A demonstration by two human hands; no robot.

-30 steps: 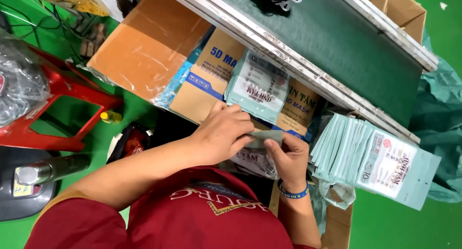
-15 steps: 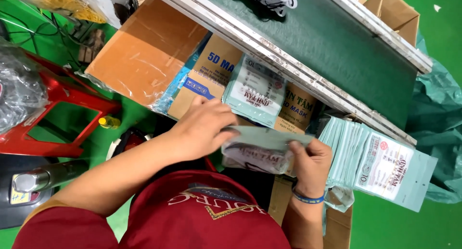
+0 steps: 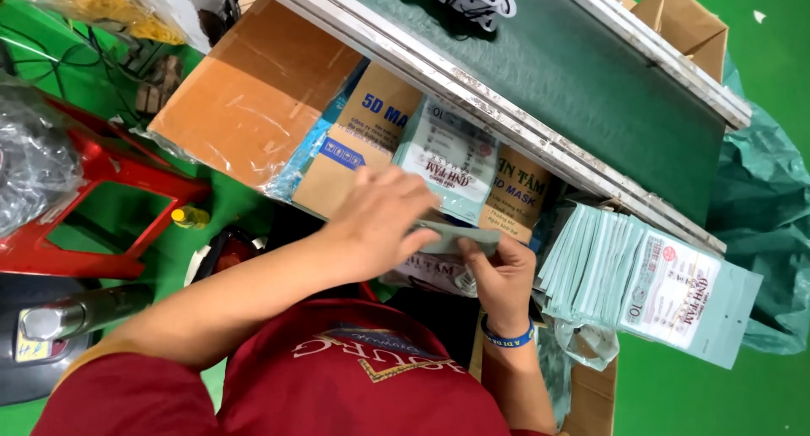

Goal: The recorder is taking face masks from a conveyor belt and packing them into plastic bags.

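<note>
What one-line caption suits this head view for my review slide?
Both hands, left hand and right hand, hold a pale green mask packet beside a stack of packets under a green conveyor belt.

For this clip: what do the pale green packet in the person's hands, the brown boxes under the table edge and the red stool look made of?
The pale green packet, held between left hand and right hand, looks like thin glossy plastic film: it flexes and has a sheen. The brown boxes look like matte corrugated cardboard, partly covered by clear shiny wrap. The red stool looks like smooth moulded plastic, though painted metal cannot be ruled out.
</note>
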